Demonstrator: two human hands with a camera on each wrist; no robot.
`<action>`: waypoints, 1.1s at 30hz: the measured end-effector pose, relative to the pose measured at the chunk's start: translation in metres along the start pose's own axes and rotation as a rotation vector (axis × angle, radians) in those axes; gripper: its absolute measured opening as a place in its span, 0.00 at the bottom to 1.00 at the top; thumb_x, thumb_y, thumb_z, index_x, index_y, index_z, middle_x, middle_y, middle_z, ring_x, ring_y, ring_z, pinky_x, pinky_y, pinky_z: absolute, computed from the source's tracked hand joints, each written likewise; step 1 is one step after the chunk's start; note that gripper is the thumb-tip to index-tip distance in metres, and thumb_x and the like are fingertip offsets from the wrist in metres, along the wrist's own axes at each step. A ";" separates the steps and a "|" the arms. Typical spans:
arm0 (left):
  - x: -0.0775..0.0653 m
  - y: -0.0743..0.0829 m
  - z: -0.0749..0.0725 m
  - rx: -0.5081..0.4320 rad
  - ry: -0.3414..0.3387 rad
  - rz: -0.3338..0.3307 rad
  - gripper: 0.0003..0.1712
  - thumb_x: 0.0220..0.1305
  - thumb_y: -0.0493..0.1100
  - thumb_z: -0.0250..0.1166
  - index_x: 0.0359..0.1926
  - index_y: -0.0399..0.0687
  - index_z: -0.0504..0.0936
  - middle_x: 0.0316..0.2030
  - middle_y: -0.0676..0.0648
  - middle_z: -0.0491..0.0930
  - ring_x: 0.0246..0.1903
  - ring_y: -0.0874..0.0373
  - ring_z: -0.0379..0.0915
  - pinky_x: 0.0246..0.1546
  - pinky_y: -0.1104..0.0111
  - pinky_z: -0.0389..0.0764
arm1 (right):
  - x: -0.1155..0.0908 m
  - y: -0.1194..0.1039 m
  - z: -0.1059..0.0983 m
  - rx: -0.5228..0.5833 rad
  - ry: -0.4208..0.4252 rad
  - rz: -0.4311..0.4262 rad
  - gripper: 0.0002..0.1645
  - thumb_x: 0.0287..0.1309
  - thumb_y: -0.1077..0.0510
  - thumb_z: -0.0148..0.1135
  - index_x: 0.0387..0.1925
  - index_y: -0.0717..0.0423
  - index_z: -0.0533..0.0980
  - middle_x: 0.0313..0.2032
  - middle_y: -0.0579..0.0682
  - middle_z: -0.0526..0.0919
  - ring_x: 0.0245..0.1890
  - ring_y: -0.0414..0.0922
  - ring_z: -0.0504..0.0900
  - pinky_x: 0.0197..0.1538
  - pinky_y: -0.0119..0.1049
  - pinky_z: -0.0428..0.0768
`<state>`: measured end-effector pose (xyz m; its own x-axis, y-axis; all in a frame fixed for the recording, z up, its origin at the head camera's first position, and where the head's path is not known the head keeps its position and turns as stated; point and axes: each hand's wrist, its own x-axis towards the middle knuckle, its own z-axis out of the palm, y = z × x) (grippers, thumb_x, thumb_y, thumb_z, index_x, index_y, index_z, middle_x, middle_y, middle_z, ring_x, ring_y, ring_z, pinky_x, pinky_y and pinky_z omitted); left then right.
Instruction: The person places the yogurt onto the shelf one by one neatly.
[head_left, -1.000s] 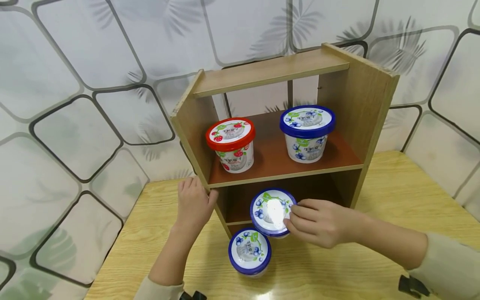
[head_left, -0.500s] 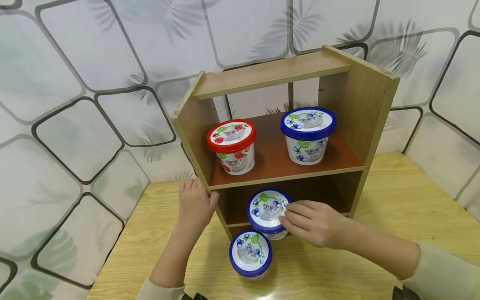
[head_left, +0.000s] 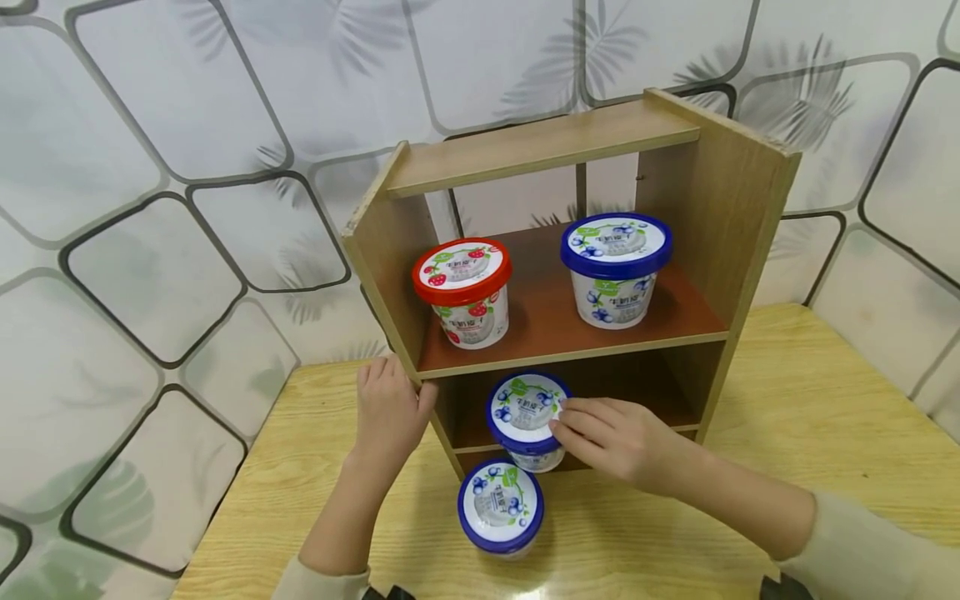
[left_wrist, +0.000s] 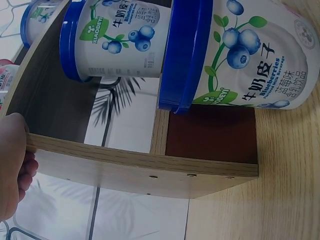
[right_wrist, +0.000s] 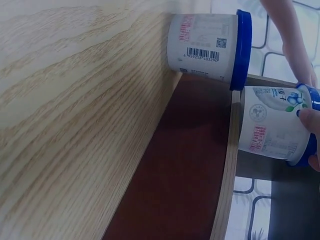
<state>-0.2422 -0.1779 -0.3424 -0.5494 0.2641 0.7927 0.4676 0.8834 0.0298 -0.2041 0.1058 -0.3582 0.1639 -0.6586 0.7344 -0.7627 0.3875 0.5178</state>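
My right hand [head_left: 622, 442] grips a white paper tub with a blue lid and blueberry print [head_left: 528, 408] by the right side of its lid. In the right wrist view, fingertips and thumb [right_wrist: 312, 160] lie against the lid rim of that tub [right_wrist: 272, 122], its base at the middle shelf's front edge. A matching blueberry tub [head_left: 501, 508] stands upright on the table just in front. My left hand [head_left: 390, 408] holds the left side panel of the small wooden shelf unit [head_left: 750, 217], fingers curled round its front edge in the left wrist view.
On the upper shelf stand a red-lidded strawberry tub [head_left: 472, 308] at left and a blue-lidded blueberry tub [head_left: 615, 283] at right. The unit sits on a wood-grain table [head_left: 810, 400] before a patterned wall covering [head_left: 225, 125].
My right hand has moved the blueberry tub left and slightly back toward the middle shelf opening, turning its lid more level. My left hand stays on the panel.
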 end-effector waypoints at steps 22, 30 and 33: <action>0.001 0.001 -0.003 -0.007 -0.048 -0.027 0.15 0.58 0.44 0.56 0.36 0.33 0.75 0.28 0.37 0.80 0.32 0.43 0.71 0.35 0.56 0.66 | 0.003 -0.001 0.023 -0.093 0.109 0.059 0.17 0.65 0.66 0.48 0.30 0.64 0.82 0.30 0.56 0.86 0.30 0.50 0.85 0.33 0.39 0.82; 0.001 0.002 -0.003 -0.005 -0.043 -0.025 0.15 0.58 0.44 0.56 0.35 0.33 0.75 0.27 0.37 0.80 0.31 0.43 0.70 0.34 0.57 0.65 | 0.012 -0.007 0.029 -0.164 0.124 0.064 0.15 0.63 0.68 0.50 0.27 0.64 0.81 0.27 0.54 0.84 0.26 0.47 0.83 0.33 0.39 0.82; 0.001 0.002 -0.002 -0.005 -0.038 -0.022 0.15 0.58 0.44 0.56 0.35 0.33 0.75 0.26 0.37 0.79 0.30 0.43 0.70 0.34 0.57 0.65 | 0.013 -0.010 0.034 -0.166 0.123 0.069 0.14 0.62 0.69 0.50 0.26 0.64 0.81 0.26 0.54 0.84 0.26 0.47 0.83 0.34 0.39 0.82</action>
<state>-0.2404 -0.1772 -0.3405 -0.5851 0.2593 0.7684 0.4589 0.8871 0.0500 -0.2159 0.0716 -0.3690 0.1978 -0.5467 0.8136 -0.6631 0.5367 0.5218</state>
